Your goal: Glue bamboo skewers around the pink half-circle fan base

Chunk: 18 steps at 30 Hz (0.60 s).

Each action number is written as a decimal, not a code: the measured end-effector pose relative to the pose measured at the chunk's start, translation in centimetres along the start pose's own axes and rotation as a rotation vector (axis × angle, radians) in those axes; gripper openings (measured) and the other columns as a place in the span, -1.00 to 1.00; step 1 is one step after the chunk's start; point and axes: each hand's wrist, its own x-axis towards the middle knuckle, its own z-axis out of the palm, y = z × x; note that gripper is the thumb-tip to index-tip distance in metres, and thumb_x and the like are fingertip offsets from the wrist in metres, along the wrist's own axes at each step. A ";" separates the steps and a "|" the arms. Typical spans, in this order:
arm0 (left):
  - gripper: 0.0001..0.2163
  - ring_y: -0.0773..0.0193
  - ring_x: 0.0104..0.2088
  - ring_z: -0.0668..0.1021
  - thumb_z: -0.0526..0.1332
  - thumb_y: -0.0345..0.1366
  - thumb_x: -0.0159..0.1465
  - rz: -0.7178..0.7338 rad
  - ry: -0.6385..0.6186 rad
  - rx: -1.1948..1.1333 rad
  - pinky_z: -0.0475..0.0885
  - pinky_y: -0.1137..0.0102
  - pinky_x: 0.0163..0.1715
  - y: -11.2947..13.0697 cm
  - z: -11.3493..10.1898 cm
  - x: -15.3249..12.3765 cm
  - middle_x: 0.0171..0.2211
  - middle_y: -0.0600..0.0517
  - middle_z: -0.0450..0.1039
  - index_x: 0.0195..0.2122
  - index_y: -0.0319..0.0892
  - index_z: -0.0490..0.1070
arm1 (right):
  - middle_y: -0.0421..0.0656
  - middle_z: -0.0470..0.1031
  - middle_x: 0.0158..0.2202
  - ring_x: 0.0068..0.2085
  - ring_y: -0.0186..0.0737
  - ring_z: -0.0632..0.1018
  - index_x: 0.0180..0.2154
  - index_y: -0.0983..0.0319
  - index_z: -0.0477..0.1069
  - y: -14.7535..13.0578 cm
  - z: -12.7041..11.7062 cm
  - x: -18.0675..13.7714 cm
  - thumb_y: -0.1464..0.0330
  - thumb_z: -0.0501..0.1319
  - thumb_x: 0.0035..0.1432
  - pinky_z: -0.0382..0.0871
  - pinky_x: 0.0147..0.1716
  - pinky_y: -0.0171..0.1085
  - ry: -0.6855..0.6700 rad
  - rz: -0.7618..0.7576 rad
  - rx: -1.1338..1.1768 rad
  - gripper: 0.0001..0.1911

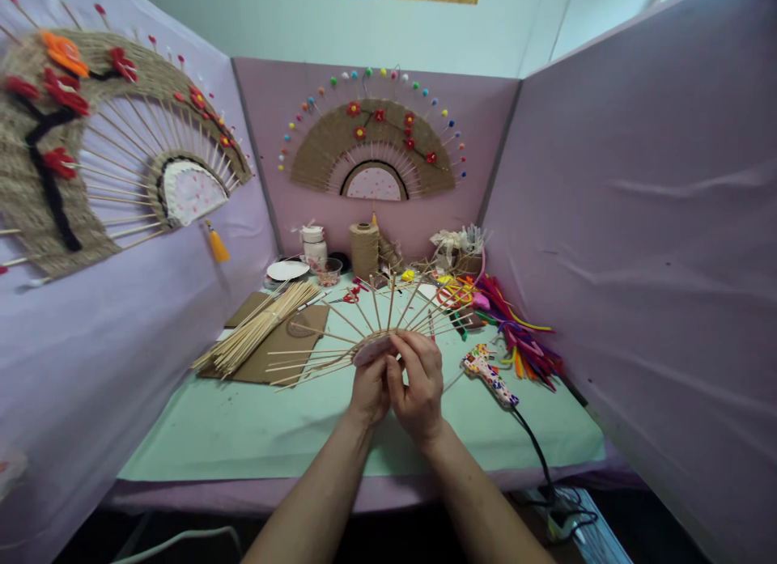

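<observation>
Wooden sticks [391, 301] radiate from the fan base [372, 350] my left hand [369, 390] and right hand [420, 378] clamp between fingers.

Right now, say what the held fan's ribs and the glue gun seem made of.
The ribs look like matte bamboo or wood: pale tan, thin, straight. The glue gun is probably smooth plastic, judging by its molded shape and colorful print.
</observation>
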 end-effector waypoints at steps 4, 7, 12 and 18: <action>-0.82 0.06 -0.17 0.59 0.43 -0.32 -0.13 0.005 -0.046 -0.009 0.46 0.15 -0.03 0.1 0.2 -0.1 -0.34 -0.02 0.58 -0.46 -0.14 0.54 | 0.03 0.46 -0.04 0.04 -0.04 0.46 0.06 0.21 0.35 0.1 -0.1 0.0 0.45 0.12 0.21 0.38 0.02 0.04 0.018 0.012 0.023 -0.64; -0.81 0.05 -0.12 0.58 0.44 -0.33 -0.12 -0.033 -0.043 -0.042 0.43 0.13 0.03 0.1 0.3 0.0 -0.33 -0.03 0.59 -0.44 -0.18 0.55 | 0.01 0.44 -0.05 0.03 -0.06 0.46 0.04 0.19 0.29 0.2 -0.4 -0.1 0.46 0.13 0.20 0.40 0.00 0.05 0.036 0.031 0.076 -0.65; -0.86 0.17 -0.19 0.61 0.43 -0.40 -0.07 -0.072 -0.028 -0.141 0.41 0.18 0.07 0.2 0.4 0.1 -0.34 -0.02 0.60 -0.43 -0.21 0.57 | 0.01 0.39 -0.01 0.05 -0.05 0.44 0.05 0.17 0.18 0.3 -0.8 -0.5 0.48 0.14 0.18 0.40 0.00 0.10 0.133 0.051 0.101 -0.60; -0.83 0.21 -0.20 0.60 0.44 -0.42 -0.09 -0.084 -0.030 -0.163 0.41 0.24 0.06 0.4 0.4 0.0 -0.32 -0.01 0.61 -0.42 -0.22 0.59 | 0.02 0.43 0.01 0.06 -0.04 0.46 0.09 0.19 0.18 0.6 -0.4 -0.4 0.49 0.12 0.20 0.39 0.01 0.13 0.059 -0.013 0.125 -0.59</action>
